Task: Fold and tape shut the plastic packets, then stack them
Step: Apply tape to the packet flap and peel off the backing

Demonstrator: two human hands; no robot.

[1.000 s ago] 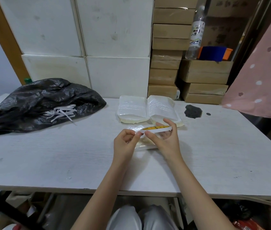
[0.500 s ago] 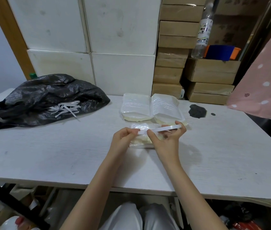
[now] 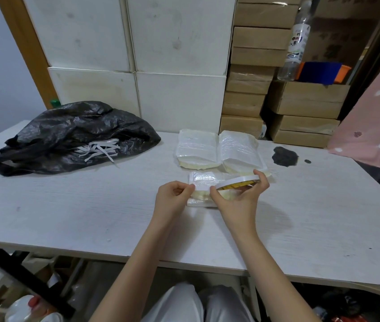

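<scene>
Two stacks of wrapped packets already at the far side of the table, side by side and touching; count per stack not readable. Appear closed; tape on them not discernible.

One packet flat on the table just in front of the stacks, partly hidden by the hands. Fold state uncertain; no tape visible on it yet.

Right hand gripping the tape roll, thumb at its near rim, fingers over the far rim, roll tilted and held just above the packet. Left hand pinched thumb-to-fingers beside the roll's near edge, probably on the tape's free end; strip itself too thin to make out between hand and roll.

Black bag well left of the stacks, white strips lying on it; likely spent tape backing, a guess only.

Judged stage: mid-task, pulling tape for the current packet. Remaining: cut, stick across the fold, move packet onto a stack. No further unsealed packets seen; bag contents unknown.
</scene>
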